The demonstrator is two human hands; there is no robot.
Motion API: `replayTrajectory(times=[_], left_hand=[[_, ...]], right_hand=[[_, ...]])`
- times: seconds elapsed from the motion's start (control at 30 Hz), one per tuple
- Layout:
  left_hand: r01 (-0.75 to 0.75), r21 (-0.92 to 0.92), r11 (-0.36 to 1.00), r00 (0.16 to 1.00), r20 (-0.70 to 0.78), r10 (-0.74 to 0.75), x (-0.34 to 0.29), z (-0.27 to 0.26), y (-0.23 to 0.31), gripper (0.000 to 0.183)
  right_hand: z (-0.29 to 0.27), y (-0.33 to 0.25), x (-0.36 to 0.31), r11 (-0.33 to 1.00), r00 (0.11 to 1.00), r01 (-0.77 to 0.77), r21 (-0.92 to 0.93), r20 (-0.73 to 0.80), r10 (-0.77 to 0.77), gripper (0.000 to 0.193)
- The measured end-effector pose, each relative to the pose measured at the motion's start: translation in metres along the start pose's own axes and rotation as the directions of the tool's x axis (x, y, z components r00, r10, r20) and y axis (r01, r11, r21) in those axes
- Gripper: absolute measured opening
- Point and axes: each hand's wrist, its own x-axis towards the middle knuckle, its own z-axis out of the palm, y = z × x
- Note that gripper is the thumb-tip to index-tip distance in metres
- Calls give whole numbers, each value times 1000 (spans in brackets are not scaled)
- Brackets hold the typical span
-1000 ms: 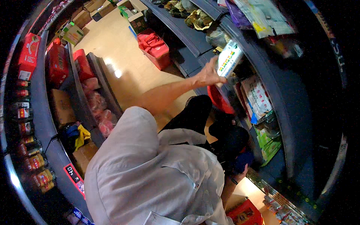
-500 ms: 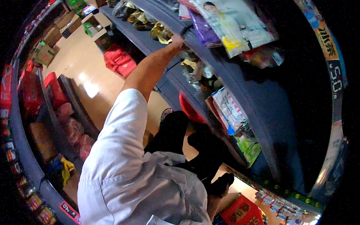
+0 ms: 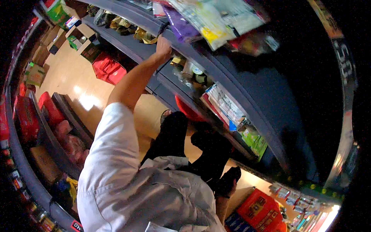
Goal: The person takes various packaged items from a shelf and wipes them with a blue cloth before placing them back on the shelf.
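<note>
My left arm, in a white short sleeve, stretches forward to the edge of a dark grey shelf [image 3: 228, 83]. At that edge my left hand [image 3: 164, 47] is closed around a dark, thin thing, too unclear to name. A purple packet [image 3: 181, 26] and a clear plastic package with white and yellow contents [image 3: 216, 23] lie on the shelf just right of this hand. Gold-wrapped packs [image 3: 144, 36] sit on the lower level to its left. Low on the right, beside my knee, my right hand [image 3: 233, 188] is closed on a black, soft-looking thing [image 3: 227, 181], partly hidden.
On the lower shelf stand cans [image 3: 197, 70], a white printed package [image 3: 226, 103] and a green packet [image 3: 253, 142]. A red bag [image 3: 108, 69] and open cardboard boxes [image 3: 81, 38] are on the floor at left. Another shelf [image 3: 71, 112] with red goods borders the left; a red box [image 3: 261, 210] stands lower right.
The whole view has shifted, so the shelf and its goods appear farther left. My left hand stays at the shelf edge by the gold packs, and my right hand remains low beside my knee.
</note>
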Motion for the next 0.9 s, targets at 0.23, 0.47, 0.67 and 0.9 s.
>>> replayTrajectory(times=[0.23,0.47,0.67,0.9], left_hand=[[37,-717,696,979,166,119,-238,-27,169,25],[270,-722,637,525,665,531,-329,-91,309,35],[452,-433,780,190,901,390,-328,-107,326,53],[587,-456,669,198,882,427,-352,-124,327,58]], right_hand=[[-28,63,-11,396,915,-373,839,262,305,55],[-32,26,-46,512,862,-504,695,446,243,59],[-37,72,-64,430,853,-521,737,453,258,63],[-32,81,-91,342,882,-471,813,423,209,65]])
